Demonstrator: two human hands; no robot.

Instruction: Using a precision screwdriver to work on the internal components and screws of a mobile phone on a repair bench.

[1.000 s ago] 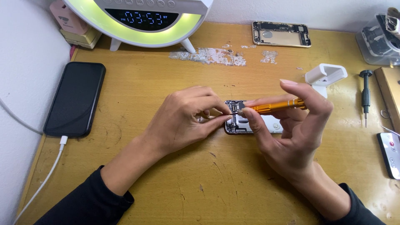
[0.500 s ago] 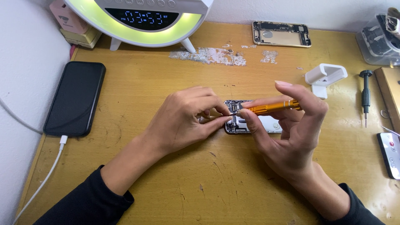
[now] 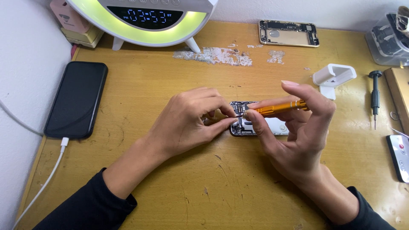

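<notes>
Centrally on desk (image 3: pixel 213 187): opened phone (image 3: pixel 260 124), pinched at its edge by left hand (image 3: pixel 187 121); orange screwdriver (image 3: pixel 279 108) gripped in right hand (image 3: pixel 298 132), tip down on phone's innards. Nearby: black phone (image 3: pixel 76 99), charging; spare driver (image 3: pixel 375 96).

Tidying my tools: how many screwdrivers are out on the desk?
2: an orange screwdriver in the right hand over the opened phone, and a dark screwdriver lying at the right edge.

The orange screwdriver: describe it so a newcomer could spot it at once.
On the wooden desk, look at the middle, where both hands meet over an opened phone. The orange screwdriver lies nearly level in the right hand; unlike the black screwdriver lying loose at right, it is metallic orange.
</notes>
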